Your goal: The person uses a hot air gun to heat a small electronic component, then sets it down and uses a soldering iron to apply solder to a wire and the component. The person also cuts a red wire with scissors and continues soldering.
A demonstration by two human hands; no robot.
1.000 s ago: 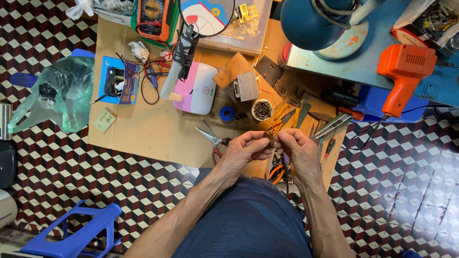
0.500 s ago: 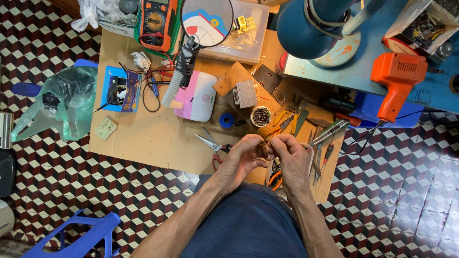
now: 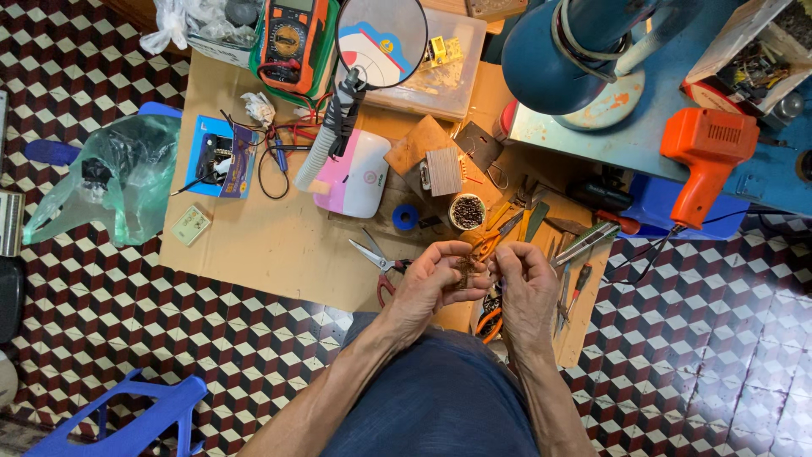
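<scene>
While the checkered tile floor [image 3: 101,305] filled the edges of the view, a low cardboard-covered work board [image 3: 279,245] took the middle, set close in front of the seated person so everything lay within arm's reach. At its far right stood a big blue lamp [image 3: 567,51], its head tipped down over the working area, and just beside that lay an orange heat gun [image 3: 706,152] on a blue bench. Further left sat a green plastic bag [image 3: 110,178] off the board's edge, then an orange multimeter [image 3: 292,38] and a round mirror [image 3: 381,38] on a flexible neck.

Closer in — scissors [image 3: 376,258] with red handles lay near the left hand [image 3: 427,283], and a small cup of tiny parts [image 3: 467,211] stood just beyond the fingers.

Both hands were raised over the board's near edge, close to the body. Left hand and right hand [image 3: 524,288] met fingertip to fingertip, pinching a small dark component [image 3: 466,271] between them — likely held up like that to bring it under the eye. What it was, too small to tell.
</scene>
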